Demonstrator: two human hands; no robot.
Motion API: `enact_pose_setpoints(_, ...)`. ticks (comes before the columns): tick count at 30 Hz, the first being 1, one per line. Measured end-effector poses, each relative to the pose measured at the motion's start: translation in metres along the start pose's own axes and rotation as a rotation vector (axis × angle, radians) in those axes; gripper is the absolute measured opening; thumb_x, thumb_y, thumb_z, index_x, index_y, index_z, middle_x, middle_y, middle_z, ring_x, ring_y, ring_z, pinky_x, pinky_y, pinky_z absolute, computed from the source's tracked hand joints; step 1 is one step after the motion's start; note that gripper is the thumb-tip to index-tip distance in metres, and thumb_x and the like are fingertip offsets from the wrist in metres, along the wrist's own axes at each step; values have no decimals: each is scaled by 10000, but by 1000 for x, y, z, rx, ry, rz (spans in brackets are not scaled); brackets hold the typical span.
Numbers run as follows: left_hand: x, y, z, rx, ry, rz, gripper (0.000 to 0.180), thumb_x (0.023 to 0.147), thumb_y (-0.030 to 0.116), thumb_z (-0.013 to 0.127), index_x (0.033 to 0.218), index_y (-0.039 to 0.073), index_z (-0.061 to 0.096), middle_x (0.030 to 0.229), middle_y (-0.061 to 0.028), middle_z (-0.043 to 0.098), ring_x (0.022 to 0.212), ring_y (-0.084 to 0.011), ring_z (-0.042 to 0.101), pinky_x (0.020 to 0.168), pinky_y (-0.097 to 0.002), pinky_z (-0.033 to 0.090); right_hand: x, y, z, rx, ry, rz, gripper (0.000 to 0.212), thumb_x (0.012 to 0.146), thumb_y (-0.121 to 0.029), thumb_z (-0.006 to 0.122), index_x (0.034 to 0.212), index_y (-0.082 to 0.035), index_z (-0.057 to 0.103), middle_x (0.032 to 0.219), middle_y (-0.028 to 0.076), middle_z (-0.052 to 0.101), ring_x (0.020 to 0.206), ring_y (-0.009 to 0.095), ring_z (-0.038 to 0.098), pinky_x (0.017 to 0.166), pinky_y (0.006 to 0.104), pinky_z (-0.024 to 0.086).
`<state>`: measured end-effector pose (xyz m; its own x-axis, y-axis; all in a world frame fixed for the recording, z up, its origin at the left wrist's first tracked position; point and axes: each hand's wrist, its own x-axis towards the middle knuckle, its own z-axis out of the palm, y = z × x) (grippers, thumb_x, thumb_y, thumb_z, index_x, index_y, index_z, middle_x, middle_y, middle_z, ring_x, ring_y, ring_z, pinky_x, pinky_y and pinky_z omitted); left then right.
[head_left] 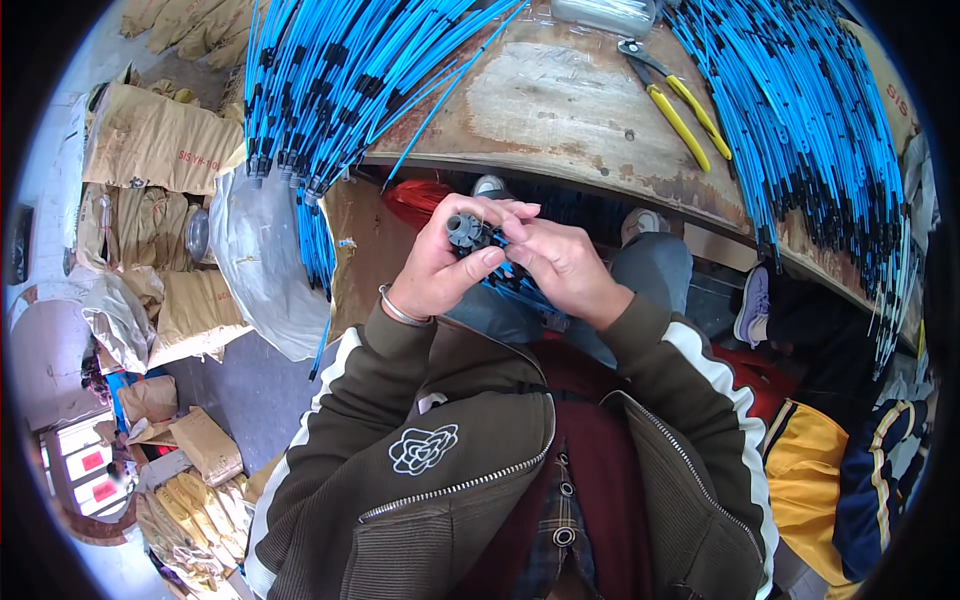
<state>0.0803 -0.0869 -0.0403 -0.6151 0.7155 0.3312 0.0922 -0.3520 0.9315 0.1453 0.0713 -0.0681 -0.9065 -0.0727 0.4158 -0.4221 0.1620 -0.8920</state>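
Left hand [438,262] clamped around a dark grey, ribbed, round-ended plastic bundle [466,231], thumb in front and fingers wrapped behind; the ring-like end faces up toward the camera. Right hand [568,266] meets it from the other side, thumb and fingers bunched at the bundle's flank. Can't tell whether those fingers are pinching something or just pressing; contact spot is hidden. Bundle sits between both hands, in the air over the lap, below the near edge of the worn, pale brown wooden surface [560,100]. Thin blue strands with black parts [522,288] show just under the hands, probably the same bundle.

Step looks like close two-hand work on the bundle: gathering, evening up or fastening, can't tell which. Next move seems to call for the left hand to keep the ends tight while the right finishes at the side, strands kept from splaying.

On the surface: a big fan of blue strands with black ends [330,85] at left, another dense blue-and-black pile [800,130] at right, and yellow-handled metal pliers [679,129] lying near the right pile, neither hand touching them.
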Motion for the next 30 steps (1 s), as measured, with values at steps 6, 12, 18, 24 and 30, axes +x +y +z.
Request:
enact_pose_setpoints(6, -1, -1, 22, 177, 434, -37, 121, 828, 44, 568, 911, 9, 487, 820, -128, 604, 915, -316, 610, 901, -485, 421, 1, -9, 15, -127, 134, -36, 132, 826, -63, 576, 940, -1, 606, 825, 158, 603, 715, 325, 602, 633, 378, 483)
enact_pose_setpoints(12, 0, 5, 22, 175, 425, 11, 60, 829, 30, 567, 843, 20, 509, 763, -113, 636, 842, -259, 640, 898, -453, 428, -5, -17, 14, -226, 101, -50, 102, 790, -43, 606, 875, 14, 606, 803, 158, 595, 695, 320, 594, 604, 368, 482)
enact_pose_setpoints(18, -4, 8, 21, 165, 331, 34, 68, 825, 63, 568, 829, 27, 510, 759, -128, 640, 838, -282, 643, 941, -508, 383, -12, -17, 6, -242, 264, -53, 105, 771, -42, 638, 862, 5, 616, 828, 126, 600, 750, 289, 585, 660, 356, 475)
enact_pose_setpoints(24, -8, 8, 18, 170, 187, 76, 113, 816, 83, 587, 874, 12, 521, 847, -168, 648, 914, -333, 627, 966, -532, 360, -13, -4, 9, -114, 176, 25, 130, 789, -83, 653, 895, -10, 634, 825, 116, 601, 759, 261, 579, 682, 331, 465)
enact_pose_setpoints(30, -11, 10, 15, 93, 159, 94, 156, 805, 65, 586, 932, -5, 529, 943, -200, 639, 967, -347, 606, 966, -539, 361, -16, -2, 14, 33, 191, 79, 132, 809, -61, 628, 929, -9, 644, 807, 104, 601, 735, 219, 587, 666, 296, 461)
